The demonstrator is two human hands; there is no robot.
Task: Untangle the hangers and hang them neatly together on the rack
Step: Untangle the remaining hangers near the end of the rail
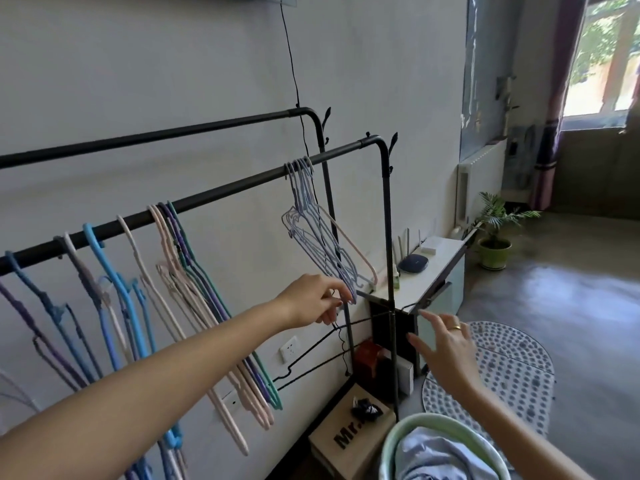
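Currently the left hand (313,301) pinches the lower corner of the lavender hangers (320,244), fingers (341,297) curled together on the wire; that bunch hangs by its hooks from the front rail of the rack (221,190), close to the rail's bend. Right hand (446,344) hovers apart from the bunch, below the bend, fingers spread and holding nothing. Farther along the rail from the bend: a pink-and-teal cluster (194,292), then blue hangers (117,292), possibly interlocked; the view is too blurred. Rack's front upright (389,271) stands between right hand and bunch. Basket (412,441) sits below the bend.
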